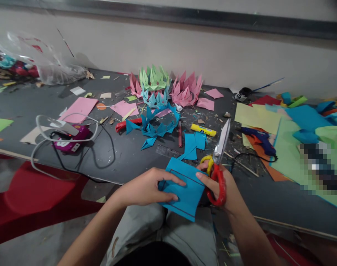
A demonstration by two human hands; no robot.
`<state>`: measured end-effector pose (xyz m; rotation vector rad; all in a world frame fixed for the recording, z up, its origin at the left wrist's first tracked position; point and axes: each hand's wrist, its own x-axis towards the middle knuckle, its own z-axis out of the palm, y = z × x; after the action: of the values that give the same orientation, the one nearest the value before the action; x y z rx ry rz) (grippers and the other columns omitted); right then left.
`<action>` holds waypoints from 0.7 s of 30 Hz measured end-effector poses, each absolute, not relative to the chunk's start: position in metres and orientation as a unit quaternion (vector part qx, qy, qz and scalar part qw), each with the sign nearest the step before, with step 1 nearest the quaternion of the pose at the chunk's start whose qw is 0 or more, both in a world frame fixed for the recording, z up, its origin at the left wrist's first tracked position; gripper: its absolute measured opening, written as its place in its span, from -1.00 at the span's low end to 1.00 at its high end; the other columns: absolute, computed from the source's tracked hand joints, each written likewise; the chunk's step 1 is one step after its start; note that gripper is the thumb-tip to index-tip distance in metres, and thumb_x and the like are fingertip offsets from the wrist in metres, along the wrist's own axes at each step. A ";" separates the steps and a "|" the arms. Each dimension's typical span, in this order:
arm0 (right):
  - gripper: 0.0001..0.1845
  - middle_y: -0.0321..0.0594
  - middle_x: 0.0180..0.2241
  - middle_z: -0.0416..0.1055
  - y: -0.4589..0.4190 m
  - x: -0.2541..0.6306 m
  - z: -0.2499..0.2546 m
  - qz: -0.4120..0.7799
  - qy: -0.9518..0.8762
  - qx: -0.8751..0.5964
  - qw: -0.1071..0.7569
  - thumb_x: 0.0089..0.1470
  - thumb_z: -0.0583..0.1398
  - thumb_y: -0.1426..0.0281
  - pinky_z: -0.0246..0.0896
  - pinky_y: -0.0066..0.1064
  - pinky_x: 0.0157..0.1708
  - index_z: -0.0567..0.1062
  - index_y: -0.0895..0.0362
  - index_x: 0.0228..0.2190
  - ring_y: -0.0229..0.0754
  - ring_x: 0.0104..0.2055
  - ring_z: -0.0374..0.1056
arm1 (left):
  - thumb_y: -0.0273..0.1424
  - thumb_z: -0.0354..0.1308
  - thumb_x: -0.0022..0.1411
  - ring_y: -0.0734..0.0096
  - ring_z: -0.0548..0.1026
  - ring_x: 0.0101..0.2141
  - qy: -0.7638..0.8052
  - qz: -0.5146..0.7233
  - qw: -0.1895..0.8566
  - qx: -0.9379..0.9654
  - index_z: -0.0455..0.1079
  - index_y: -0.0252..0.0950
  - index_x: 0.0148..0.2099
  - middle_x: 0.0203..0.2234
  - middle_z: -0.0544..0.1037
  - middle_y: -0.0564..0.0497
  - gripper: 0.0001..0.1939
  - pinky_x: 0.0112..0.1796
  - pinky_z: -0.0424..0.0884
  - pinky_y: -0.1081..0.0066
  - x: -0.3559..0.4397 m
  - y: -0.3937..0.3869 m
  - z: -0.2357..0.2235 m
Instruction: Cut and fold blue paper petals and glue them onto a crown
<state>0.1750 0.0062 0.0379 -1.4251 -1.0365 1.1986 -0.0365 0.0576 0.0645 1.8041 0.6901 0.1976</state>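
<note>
Left hand (143, 186) half curled, thumb and forefinger apart on the face of a square blue paper sheet with dark ruled lines (185, 195), gripping its left side; other fingers mostly hidden. Right hand (231, 194) curled round the red-and-yellow handles of metal-bladed scissors (219, 149), thumb also pressing the sheet's right edge. Sheet is tilted at the worktop (268, 207)'s near edge, lower part over the lap; blades point up toward the back edge, clear of it.

Risks, as judged: the right thumb does two jobs — if it eases, the sheet could twist or drop past the near edge. Swinging the blades down with the left fingertips inside the lines could nick skin or cut off the mark. Loose blue paper pieces (190, 146) touch or nearly touch the sheet's far corner — could get snipped along. The black cord (237, 157) beside the right hand could snag the wrist.
</note>
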 end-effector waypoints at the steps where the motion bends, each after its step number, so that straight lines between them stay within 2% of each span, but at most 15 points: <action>1: -0.65 -0.31 -0.46 0.30 0.005 0.176 0.037 0.495 -0.417 -0.589 0.484 -0.29 0.33 0.25 0.17 -0.39 -0.41 0.31 0.08 -0.47 -0.24 -0.43 0.24 | -0.35 0.19 0.08 0.47 0.45 -0.33 0.298 0.099 0.561 0.766 0.43 -0.22 -0.07 -0.24 0.54 0.01 -0.68 -0.33 0.34 0.51 -0.038 0.058 0.065; 6: -0.66 -0.34 -0.46 0.27 -0.005 0.181 0.034 0.527 -0.398 -0.586 0.470 -0.26 0.33 0.26 0.12 -0.41 -0.44 0.30 0.07 -0.47 -0.29 -0.48 0.17 | -0.40 0.09 0.17 0.45 0.46 -0.32 0.350 0.187 0.521 0.756 0.48 -0.23 -0.21 -0.31 0.53 0.00 -0.83 -0.29 0.35 0.47 -0.041 0.062 0.068; 10: -0.63 -0.38 -0.53 0.20 -0.011 0.180 0.031 0.530 -0.394 -0.613 0.433 -0.28 0.34 0.27 0.08 -0.43 -0.54 0.28 0.06 -0.47 -0.29 -0.53 0.11 | -0.39 0.15 0.11 0.36 0.46 -0.26 0.417 0.318 0.489 0.697 0.48 -0.28 -0.26 -0.30 0.53 -0.05 -0.86 -0.25 0.37 0.44 -0.032 0.059 0.058; 12: -0.65 -0.36 -0.51 0.22 -0.013 0.179 0.026 0.508 -0.388 -0.620 0.454 -0.23 0.32 0.26 0.11 -0.42 -0.49 0.27 0.05 -0.45 -0.27 -0.51 0.14 | -0.38 0.19 0.09 0.34 0.46 -0.21 0.424 0.381 0.492 0.658 0.48 -0.30 -0.21 -0.25 0.52 -0.08 -0.81 -0.22 0.37 0.43 -0.026 0.054 0.050; 16: -0.67 -0.29 -0.39 0.28 -0.012 0.175 0.016 0.440 -0.374 -0.617 0.535 -0.18 0.30 0.25 0.16 -0.37 -0.31 0.28 0.06 -0.42 -0.20 -0.34 0.23 | -0.34 0.19 0.10 0.34 0.46 -0.25 0.430 0.391 0.511 0.633 0.48 -0.26 -0.14 -0.24 0.53 -0.08 -0.75 -0.28 0.40 0.44 -0.019 0.044 0.040; 21: -0.65 -0.31 -0.41 0.29 -0.012 0.169 0.018 0.450 -0.328 -0.626 0.546 -0.20 0.31 0.25 0.17 -0.35 -0.33 0.27 0.06 -0.41 -0.21 -0.37 0.23 | -0.36 0.15 0.13 0.30 0.45 -0.15 0.401 0.366 0.533 0.650 0.51 -0.25 -0.18 -0.17 0.52 -0.08 -0.79 -0.15 0.39 0.36 -0.013 0.043 0.045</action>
<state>0.1686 -0.0119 0.0184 -1.4852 -0.7789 1.0660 -0.0130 0.0430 0.0448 1.5493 0.9555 0.8724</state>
